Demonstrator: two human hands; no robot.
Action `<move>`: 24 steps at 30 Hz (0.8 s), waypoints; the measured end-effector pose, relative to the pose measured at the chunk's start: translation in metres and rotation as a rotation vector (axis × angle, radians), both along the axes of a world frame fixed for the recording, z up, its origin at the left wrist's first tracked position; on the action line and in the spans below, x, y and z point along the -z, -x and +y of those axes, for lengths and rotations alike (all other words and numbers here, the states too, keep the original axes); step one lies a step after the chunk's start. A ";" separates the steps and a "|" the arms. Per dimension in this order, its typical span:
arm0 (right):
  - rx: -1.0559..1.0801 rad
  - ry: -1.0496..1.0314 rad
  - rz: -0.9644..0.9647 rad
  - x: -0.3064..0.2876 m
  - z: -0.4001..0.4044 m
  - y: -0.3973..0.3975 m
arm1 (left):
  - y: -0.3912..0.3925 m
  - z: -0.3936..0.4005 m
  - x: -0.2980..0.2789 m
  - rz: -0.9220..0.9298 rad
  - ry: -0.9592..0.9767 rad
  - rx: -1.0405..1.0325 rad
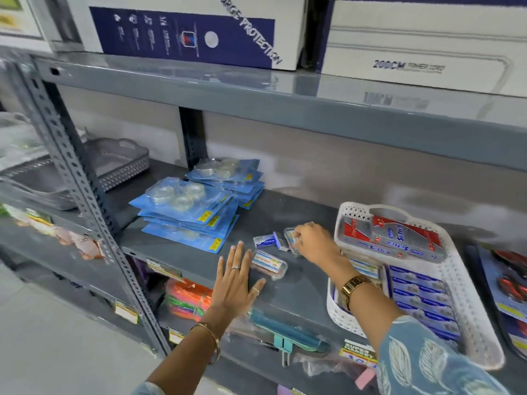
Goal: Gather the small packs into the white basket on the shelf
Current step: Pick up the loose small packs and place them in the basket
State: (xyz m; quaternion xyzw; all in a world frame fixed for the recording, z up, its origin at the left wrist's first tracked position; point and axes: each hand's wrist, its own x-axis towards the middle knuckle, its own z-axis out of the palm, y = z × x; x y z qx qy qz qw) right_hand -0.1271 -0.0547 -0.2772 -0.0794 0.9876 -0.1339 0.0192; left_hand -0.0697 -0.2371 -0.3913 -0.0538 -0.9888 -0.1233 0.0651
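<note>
Plastic-wrapped small packs (268,241) – light, slippery, judged best pinched at the edges – one (290,236) is clamped by the right hand (312,241), the left hand (236,276) is spread flat, beside the white basket (467,283)

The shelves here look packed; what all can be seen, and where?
White basket: one, right side of the middle shelf, holding blue boxes and red-and-silver packs.
Small packs: about three loose, blue and white, on the shelf left of the basket.
Blue tape packs: two stacks, further left on the same shelf.
Grey basket: one, far left, behind the upright.
Large boxes: at least two, white and navy, top shelf.
Colourful bundle: one, orange and green, lower shelf.
Left hand: open, flat beside a small pack.
Right hand: fingers closed on a small pack, gold watch on the wrist.
</note>
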 end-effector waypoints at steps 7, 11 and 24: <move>-0.055 -0.125 -0.066 0.018 -0.038 0.034 | 0.012 -0.007 0.000 -0.067 0.135 0.084; -0.045 -0.243 -0.072 0.025 -0.047 0.042 | 0.016 -0.008 0.007 0.016 0.128 0.100; 0.031 -0.195 -0.025 0.018 -0.052 0.045 | 0.014 -0.008 0.001 -0.061 0.145 0.074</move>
